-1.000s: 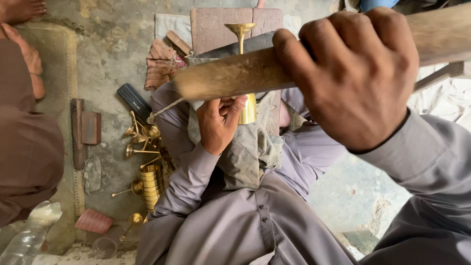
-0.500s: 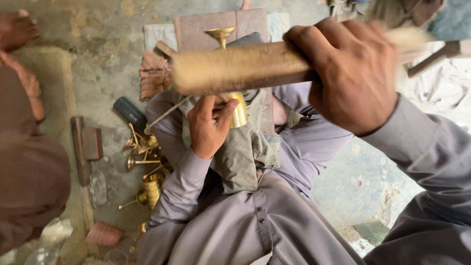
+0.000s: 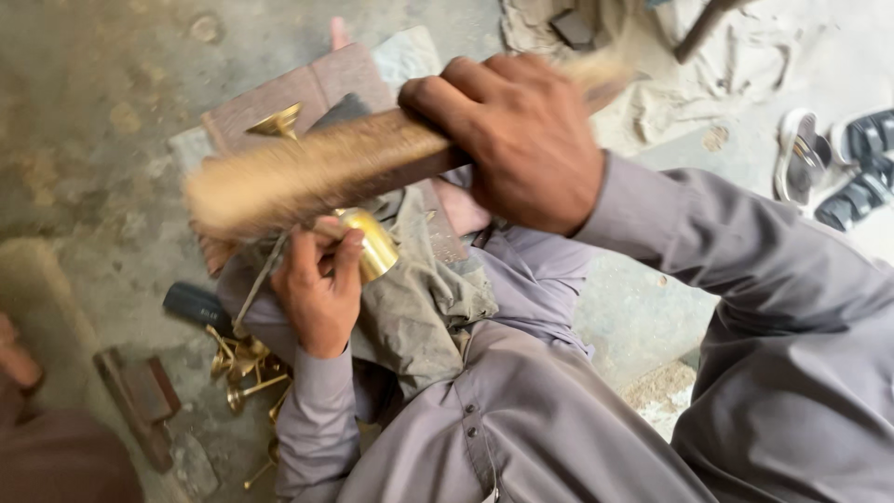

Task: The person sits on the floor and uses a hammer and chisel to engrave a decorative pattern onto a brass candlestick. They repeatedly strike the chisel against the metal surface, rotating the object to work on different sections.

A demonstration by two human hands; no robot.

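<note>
Your right hand (image 3: 521,140) grips a wooden mallet (image 3: 326,172), blurred above your lap, while your left hand (image 3: 317,289) closes its fingers around a brass goblet (image 3: 368,244) resting on a grey cloth (image 3: 419,298); brass pieces (image 3: 244,368) lie on the floor.

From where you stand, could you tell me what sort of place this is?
Probably a small floor-level metalworking shop. The right hand grips a wooden mallet, the left hand steadies a brass cup, and more brass pieces lie on the rough concrete floor.

Floor workshop: scattered brass pieces (image 3: 244,365), dusty concrete (image 3: 102,112)
</note>
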